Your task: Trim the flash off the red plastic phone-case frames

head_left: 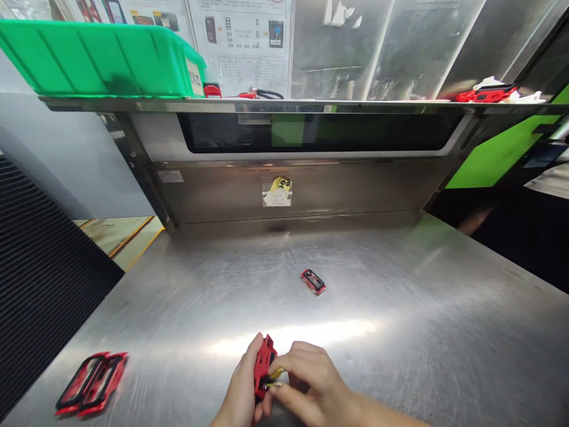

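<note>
Near the front edge of the metal bench, my left hand [242, 385] is wrapped round a red plastic housing [263, 362] that stands on end, tilted slightly. My right hand [313, 379] is beside it, thumb and forefinger pinching a small yellow and shiny piece [277, 375] against the housing's lower right side. The exact kind of this small piece is too small to tell, and the fingers partly cover it. Farther up the bench lies a single red part with a black rim [313, 281], apart from both hands.
Two red black-rimmed frames [91, 384] lie side by side at the front left. A green bin [98, 59] stands on the shelf [311, 107] above, with more red parts [486, 93] at the shelf's right. A dark ribbed surface [40, 267] borders the bench on the left.
</note>
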The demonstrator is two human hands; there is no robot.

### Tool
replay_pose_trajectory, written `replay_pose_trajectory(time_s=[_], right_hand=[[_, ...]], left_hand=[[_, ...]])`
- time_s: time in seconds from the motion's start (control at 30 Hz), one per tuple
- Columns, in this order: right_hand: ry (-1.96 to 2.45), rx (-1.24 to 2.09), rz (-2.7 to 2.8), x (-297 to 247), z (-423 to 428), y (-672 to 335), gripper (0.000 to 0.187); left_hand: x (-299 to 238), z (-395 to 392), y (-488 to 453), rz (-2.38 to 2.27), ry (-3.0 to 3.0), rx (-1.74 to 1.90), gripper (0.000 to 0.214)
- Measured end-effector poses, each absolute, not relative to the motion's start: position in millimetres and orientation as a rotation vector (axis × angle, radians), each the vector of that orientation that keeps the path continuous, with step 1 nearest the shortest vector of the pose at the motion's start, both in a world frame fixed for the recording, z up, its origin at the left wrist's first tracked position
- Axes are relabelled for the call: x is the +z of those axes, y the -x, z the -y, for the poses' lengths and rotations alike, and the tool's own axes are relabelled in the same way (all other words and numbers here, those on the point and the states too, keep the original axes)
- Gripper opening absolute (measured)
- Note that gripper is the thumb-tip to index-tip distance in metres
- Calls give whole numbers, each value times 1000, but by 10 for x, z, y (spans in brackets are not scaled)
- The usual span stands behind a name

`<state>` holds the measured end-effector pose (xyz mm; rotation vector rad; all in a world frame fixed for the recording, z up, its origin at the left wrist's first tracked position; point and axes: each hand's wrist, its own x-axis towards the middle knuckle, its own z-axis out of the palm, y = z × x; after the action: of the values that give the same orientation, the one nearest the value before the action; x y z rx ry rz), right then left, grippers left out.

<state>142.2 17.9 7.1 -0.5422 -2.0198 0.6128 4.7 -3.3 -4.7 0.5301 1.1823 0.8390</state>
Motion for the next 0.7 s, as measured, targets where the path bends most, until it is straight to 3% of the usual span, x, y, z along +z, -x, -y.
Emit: replay_pose_trajectory(time_s=[0.3,0.53,0.7], right_hand=[[916,1076,1666,36,-144,-1469,26],[1068,1198,1402,41,-284,-1508,24],[1189,1301,1522,-36,-330,-1469,20]], left_hand=[[-83,30,10,-1167,-544,882,68],[-16,36,12,-1046,-516,873,59],[-45,31,31,-907,-505,904,55]])
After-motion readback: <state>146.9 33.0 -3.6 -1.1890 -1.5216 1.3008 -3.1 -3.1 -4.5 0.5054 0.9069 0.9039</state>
